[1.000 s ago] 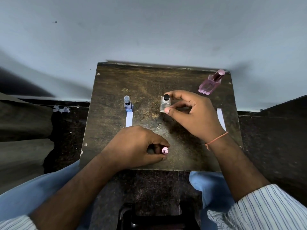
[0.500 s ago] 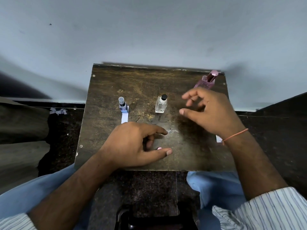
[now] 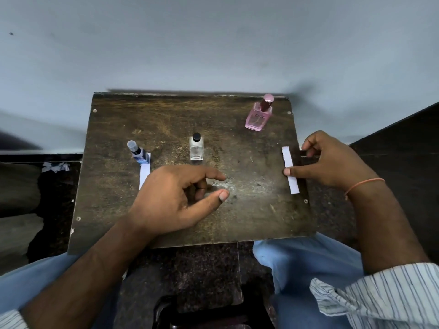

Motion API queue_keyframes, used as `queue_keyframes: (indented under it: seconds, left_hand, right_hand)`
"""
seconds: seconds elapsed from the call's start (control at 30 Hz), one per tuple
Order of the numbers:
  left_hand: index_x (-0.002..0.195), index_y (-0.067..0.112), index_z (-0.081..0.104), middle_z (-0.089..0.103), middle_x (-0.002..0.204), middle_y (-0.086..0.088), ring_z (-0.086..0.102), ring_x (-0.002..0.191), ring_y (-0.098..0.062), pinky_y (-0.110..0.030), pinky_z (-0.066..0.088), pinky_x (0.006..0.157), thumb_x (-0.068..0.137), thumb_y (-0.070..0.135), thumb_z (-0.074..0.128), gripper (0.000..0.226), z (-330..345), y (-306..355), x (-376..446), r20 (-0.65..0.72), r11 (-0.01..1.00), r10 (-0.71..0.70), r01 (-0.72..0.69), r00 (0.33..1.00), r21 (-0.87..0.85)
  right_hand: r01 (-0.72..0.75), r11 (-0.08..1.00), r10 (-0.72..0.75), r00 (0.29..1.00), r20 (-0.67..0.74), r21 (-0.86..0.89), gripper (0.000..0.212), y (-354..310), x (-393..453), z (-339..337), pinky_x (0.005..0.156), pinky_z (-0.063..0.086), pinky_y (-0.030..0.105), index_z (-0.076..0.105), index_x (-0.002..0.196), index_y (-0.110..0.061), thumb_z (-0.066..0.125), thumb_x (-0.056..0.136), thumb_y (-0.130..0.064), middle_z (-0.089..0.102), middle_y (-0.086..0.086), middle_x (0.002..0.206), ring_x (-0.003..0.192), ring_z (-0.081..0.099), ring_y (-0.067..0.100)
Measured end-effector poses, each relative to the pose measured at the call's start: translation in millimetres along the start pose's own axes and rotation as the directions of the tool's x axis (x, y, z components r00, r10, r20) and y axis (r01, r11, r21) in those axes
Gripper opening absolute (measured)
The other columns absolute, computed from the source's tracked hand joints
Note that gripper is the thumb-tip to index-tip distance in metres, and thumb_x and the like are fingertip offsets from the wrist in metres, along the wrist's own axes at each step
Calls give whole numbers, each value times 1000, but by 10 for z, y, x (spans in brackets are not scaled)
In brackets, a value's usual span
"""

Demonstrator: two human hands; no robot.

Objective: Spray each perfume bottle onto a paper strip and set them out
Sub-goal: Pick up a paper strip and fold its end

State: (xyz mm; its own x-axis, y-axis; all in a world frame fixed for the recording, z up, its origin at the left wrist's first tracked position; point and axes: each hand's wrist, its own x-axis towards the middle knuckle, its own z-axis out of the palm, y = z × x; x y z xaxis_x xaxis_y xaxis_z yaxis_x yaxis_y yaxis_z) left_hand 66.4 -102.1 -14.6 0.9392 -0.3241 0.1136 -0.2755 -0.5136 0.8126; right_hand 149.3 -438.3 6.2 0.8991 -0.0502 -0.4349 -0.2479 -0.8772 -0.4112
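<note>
Three perfume bottles stand on the dark wooden table (image 3: 114, 210). A small blue bottle (image 3: 138, 153) sits on the far end of a white paper strip (image 3: 144, 174) at the left. A clear bottle with a black cap (image 3: 196, 148) stands in the middle with no strip under it. A pink bottle (image 3: 259, 115) is at the back right. A second white strip (image 3: 293, 184) lies flat by the table's right edge. My right hand (image 3: 332, 162) touches this strip with its thumb tip, fingers curled past the edge. My left hand (image 3: 175, 198) rests on the table, forefinger out, holding nothing I can see.
A grey wall rises straight behind the table. Dark speckled floor shows on both sides and below, with scraps of torn paper (image 3: 55, 166) on the floor at the left. My knees in blue trousers (image 3: 306, 260) are under the table's near edge.
My right hand let go of the clear bottle and moved right to the strip at the table's edge. My left hand's fingers uncurled a little and stayed in place.
</note>
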Motion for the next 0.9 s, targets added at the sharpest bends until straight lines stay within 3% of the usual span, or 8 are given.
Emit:
queue_keyframes:
  seconds: [0.1, 0.23, 0.33, 0.47, 0.63, 0.73, 0.83, 0.9]
  left_hand:
    - [116, 30, 80, 69, 66, 9, 68, 58, -10, -36, 54, 53, 97, 53, 70, 32, 43, -7, 16, -22, 1000, 7, -7, 1000, -21]
    - [115, 31, 80, 72, 68, 8, 67, 56, -11, -33, 53, 51, 97, 52, 71, 29, 64, -16, 27, -46, 999, 3, -4, 999, -41]
    - [112, 30, 81, 75, 71, 7, 71, 57, -14, -35, 54, 50, 96, 48, 74, 25, 66, -33, 30, -64, 997, -30, 25, 998, -70]
    - [106, 27, 84, 81, 81, 5, 76, 63, -21, -41, 58, 52, 96, 37, 80, 15, 73, -76, 35, -50, 982, -78, 68, 996, -174]
    - [103, 23, 86, 76, 71, 21, 51, 48, 1, -20, 44, 51, 92, 25, 85, 11, 110, -103, 43, 29, 951, -162, 164, 986, -261]
    - [107, 25, 86, 77, 71, 24, 56, 46, -16, -29, 51, 50, 94, 29, 85, 14, 73, -117, 53, 46, 942, -203, 208, 978, -265]
    - [114, 30, 85, 86, 95, 4, 75, 79, -49, -59, 62, 68, 95, 41, 78, 23, 20, -136, 69, 95, 928, -194, 214, 976, -304]
    - [114, 24, 86, 86, 101, 3, 80, 90, -40, -53, 65, 80, 97, 31, 79, 19, 3, -147, 72, 116, 909, -205, 233, 972, -344]
  right_hand:
    - [-72, 995, 71, 997, 19, 68, 61, 141, 24, -66, 78, 47, 35, 64, 114, -28, 101, 68, -42, 73, -3, 102, 95, 67, 20]
    - [-83, 968, 86, 996, -3, 235, 44, 190, 27, -121, 64, 52, 31, 71, 110, -24, 98, 76, -21, 82, 4, 88, 71, 73, 21]
    - [-40, 940, 61, 997, -49, 340, 44, 103, 2, -188, 61, 57, 32, 71, 118, -16, 94, 81, -13, 82, 10, 89, 68, 72, 23]
    - [67, 823, -81, 997, -1, 563, 47, -168, -70, -154, 53, 56, 26, 71, 122, -15, 91, 81, -6, 82, 17, 88, 62, 71, 14]
    - [163, 723, -305, 947, 99, 672, 53, -588, -171, 58, 56, 54, 27, 71, 126, -19, 89, 79, -2, 79, 8, 80, 69, 68, 21]
    - [189, 706, -369, 921, 127, 682, 58, -762, -225, 182, 57, 54, 28, 70, 131, -22, 90, 79, -3, 78, 1, 77, 72, 66, 21]
    - [222, 712, -410, 902, 138, 666, 59, -884, -260, 307, 58, 54, 28, 70, 132, -26, 92, 80, -7, 78, 0, 77, 65, 61, 15]
    - [239, 706, -431, 892, 136, 667, 58, -953, -274, 376, 57, 53, 27, 69, 132, -25, 92, 82, -7, 78, 0, 77, 61, 58, 13]
